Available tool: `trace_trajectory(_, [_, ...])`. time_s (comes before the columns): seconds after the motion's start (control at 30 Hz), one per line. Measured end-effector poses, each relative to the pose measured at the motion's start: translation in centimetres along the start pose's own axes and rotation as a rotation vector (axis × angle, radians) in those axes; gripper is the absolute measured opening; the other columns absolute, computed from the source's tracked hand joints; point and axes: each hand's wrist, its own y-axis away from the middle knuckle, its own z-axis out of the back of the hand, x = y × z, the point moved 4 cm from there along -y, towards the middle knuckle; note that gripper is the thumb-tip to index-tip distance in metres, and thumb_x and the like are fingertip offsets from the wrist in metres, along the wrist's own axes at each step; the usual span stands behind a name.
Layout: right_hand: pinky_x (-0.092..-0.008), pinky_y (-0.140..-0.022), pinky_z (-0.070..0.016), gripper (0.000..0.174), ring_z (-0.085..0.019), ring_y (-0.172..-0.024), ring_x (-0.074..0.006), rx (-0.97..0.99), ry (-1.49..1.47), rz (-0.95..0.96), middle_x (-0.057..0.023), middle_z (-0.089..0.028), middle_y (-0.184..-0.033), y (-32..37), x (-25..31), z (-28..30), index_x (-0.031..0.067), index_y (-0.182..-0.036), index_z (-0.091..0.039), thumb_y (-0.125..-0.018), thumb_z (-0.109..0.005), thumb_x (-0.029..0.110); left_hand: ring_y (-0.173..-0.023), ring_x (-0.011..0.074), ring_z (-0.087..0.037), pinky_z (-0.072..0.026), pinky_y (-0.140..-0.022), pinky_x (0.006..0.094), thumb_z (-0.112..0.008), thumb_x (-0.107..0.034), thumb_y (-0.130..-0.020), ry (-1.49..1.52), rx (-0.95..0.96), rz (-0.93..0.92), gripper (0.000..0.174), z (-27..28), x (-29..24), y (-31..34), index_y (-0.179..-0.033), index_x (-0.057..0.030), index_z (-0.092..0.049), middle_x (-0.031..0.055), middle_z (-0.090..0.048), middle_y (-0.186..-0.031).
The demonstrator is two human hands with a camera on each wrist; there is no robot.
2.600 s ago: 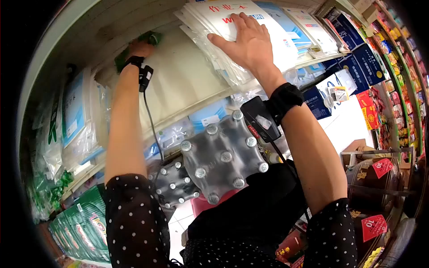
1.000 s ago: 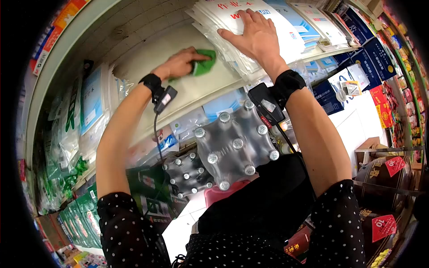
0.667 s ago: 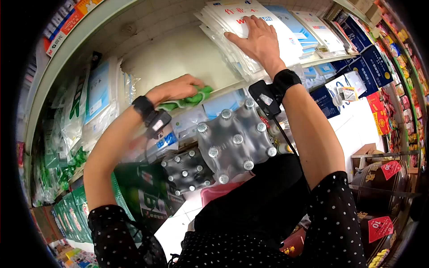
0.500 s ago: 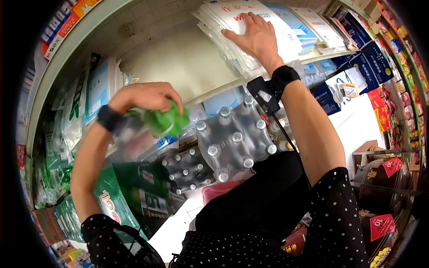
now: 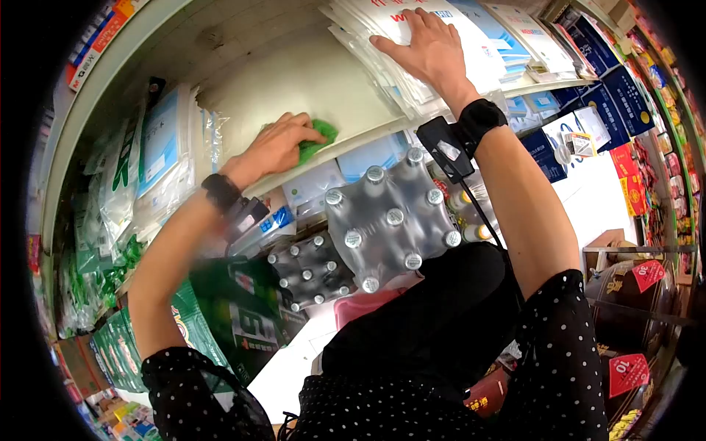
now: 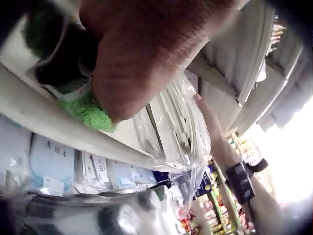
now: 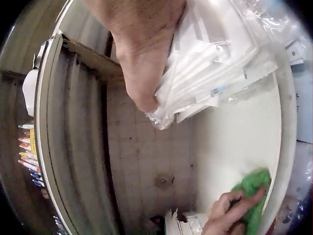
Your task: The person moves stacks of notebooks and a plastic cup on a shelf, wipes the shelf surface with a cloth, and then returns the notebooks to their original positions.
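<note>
My left hand [image 5: 276, 147] grips a green cloth [image 5: 318, 140] on the pale shelf [image 5: 294, 81], close to its front edge. In the left wrist view the cloth [image 6: 88, 113] bunches below the hand, with a pale hem showing. The right wrist view has the cloth [image 7: 255, 188] under curled fingers at the lower right. My right hand [image 5: 430, 51] lies with fingers spread on a stack of plastic-wrapped exercise books [image 5: 471, 62] at the right of the shelf. Seen from the right wrist, its thumb side rests at the edge of the wrapped stack [image 7: 215, 63].
Bagged booklets [image 5: 158, 147] stand at the shelf's left end. Below the front edge are shrink-wrapped bottles [image 5: 393, 217], a smaller bottle pack [image 5: 309, 272] and green cartons [image 5: 118, 353]. Dark blue boxes [image 5: 625, 103] sit at the right.
The left hand moved from the shelf's back left to its front with the cloth, swung off past the front edge, then came back onto the shelf. The right hand stayed on the books.
</note>
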Motion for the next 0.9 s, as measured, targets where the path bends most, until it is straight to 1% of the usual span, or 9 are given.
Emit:
trace_trajectory(0.13, [-0.0490,-0.111,-0.0296,0.079,-0.045,-0.129,-0.0372,0.061,-0.021,-0.068,-0.0229,-0.051,-0.138,-0.7,0.8,2.2,0.0026,-0.130,-0.054,-0.078,-0.061,0.061,-0.108,0.0281,-0.052,-0.0451,-0.089,0.0447,-0.049,0.005,-0.078,-0.044,-0.142,-0.137,0.057,-1.4,-1.6,-3.0,-0.124,-0.0241,-0.066,0.0067,-0.057,-0.114])
trace_trajectory(0.23, [-0.0493,-0.111,-0.0299,0.078,-0.045,-0.129,-0.0373,0.064,-0.035,-0.063,-0.0232,-0.051,-0.137,-0.7,0.8,2.2,0.0026,-0.129,-0.055,-0.078,-0.061,0.061,-0.109,0.0290,-0.052,-0.0443,-0.089,0.0460,-0.052,0.003,-0.078,-0.010,-0.095,-0.157,0.056,-1.6,-3.0,-6.4,-0.123,-0.0261,-0.066,0.0061,-0.057,-0.113])
trace_trajectory(0.33, [-0.0496,-0.111,-0.0298,0.077,-0.046,-0.129,-0.0376,0.065,-0.045,-0.057,-0.0234,-0.051,-0.137,-0.7,0.9,2.3,0.0024,-0.128,-0.056,-0.078,-0.061,0.061,-0.117,0.0307,-0.049,-0.0426,-0.094,0.0454,-0.053,-0.005,-0.085,-0.054,-0.080,-0.139,0.048,-1.8,-5.2,-9.6,-0.128,-0.0216,-0.063,0.0108,-0.055,-0.123])
trace_trajectory(0.43, [-0.0498,-0.111,-0.0296,0.074,-0.045,-0.129,-0.0370,0.089,-0.048,-0.053,-0.0231,-0.052,-0.136,-0.8,1.2,2.8,0.0026,-0.127,-0.056,-0.079,-0.061,0.059,-0.117,0.0313,-0.051,-0.0431,-0.095,0.0459,-0.056,-0.008,-0.084,-0.013,-0.097,-0.117,0.045,-1.6,-5.5,-10.3,-0.126,-0.0204,-0.065,0.0108,-0.056,-0.123])
trace_trajectory(0.53, [-0.0484,-0.113,-0.0267,0.090,-0.043,-0.132,-0.0318,0.084,-0.043,-0.004,-0.0180,-0.050,-0.140,-0.4,-0.5,-0.4,0.0027,-0.134,-0.052,-0.077,-0.054,0.072,-0.116,0.0313,-0.052,-0.0440,-0.096,0.0447,-0.054,-0.006,-0.084,-0.061,-0.022,-0.062,0.043,-1.5,-5.5,-9.2,-0.123,-0.0182,-0.066,0.0109,-0.057,-0.123])
trace_trajectory(0.63, [-0.0487,-0.112,-0.0267,0.091,-0.043,-0.133,-0.0320,0.072,-0.027,-0.003,-0.0177,-0.050,-0.140,-0.2,-0.6,-0.5,0.0027,-0.135,-0.052,-0.077,-0.054,0.073,-0.107,0.0307,-0.054,-0.0488,-0.089,0.0415,-0.052,0.002,-0.078,0.029,-0.131,-0.114,0.054,-2.4,-2.3,-6.2,-0.124,-0.0240,-0.066,0.0087,-0.057,-0.110])
trace_trajectory(0.77, [-0.0496,-0.113,-0.0259,0.089,-0.041,-0.135,-0.0315,0.056,-0.016,-0.005,-0.0175,-0.050,-0.140,-0.1,-0.5,-0.6,0.0032,-0.136,-0.051,-0.078,-0.054,0.071,-0.113,0.0319,-0.053,-0.0464,-0.096,0.0406,-0.049,0.005,-0.080,0.010,-0.033,0.002,0.054,-0.9,0.1,1.3,-0.125,-0.0216,-0.065,0.0103,-0.055,-0.117])
trace_trajectory(0.83, [-0.0496,-0.113,-0.0257,0.089,-0.041,-0.135,-0.0316,0.055,-0.013,-0.012,-0.0176,-0.049,-0.141,0.0,-0.4,-0.5,0.0029,-0.136,-0.051,-0.079,-0.054,0.071,-0.114,0.0328,-0.052,-0.0458,-0.096,0.0424,-0.050,0.006,-0.081,-0.096,-0.077,0.041,0.058,-0.4,-0.6,4.1,-0.129,-0.0237,-0.063,0.0112,-0.054,-0.123])
trace_trajectory(0.9, [-0.0496,-0.114,-0.0255,0.089,-0.040,-0.135,-0.0316,0.057,-0.011,-0.015,-0.0178,-0.049,-0.141,-0.1,-0.3,-0.4,0.0027,-0.137,-0.051,-0.079,-0.054,0.071,-0.120,0.0353,-0.049,-0.0442,-0.100,0.0429,-0.050,0.007,-0.080,-0.101,-0.021,0.087,0.063,-0.6,-0.6,4.2,-0.133,-0.0265,-0.059,0.0126,-0.051,-0.132])
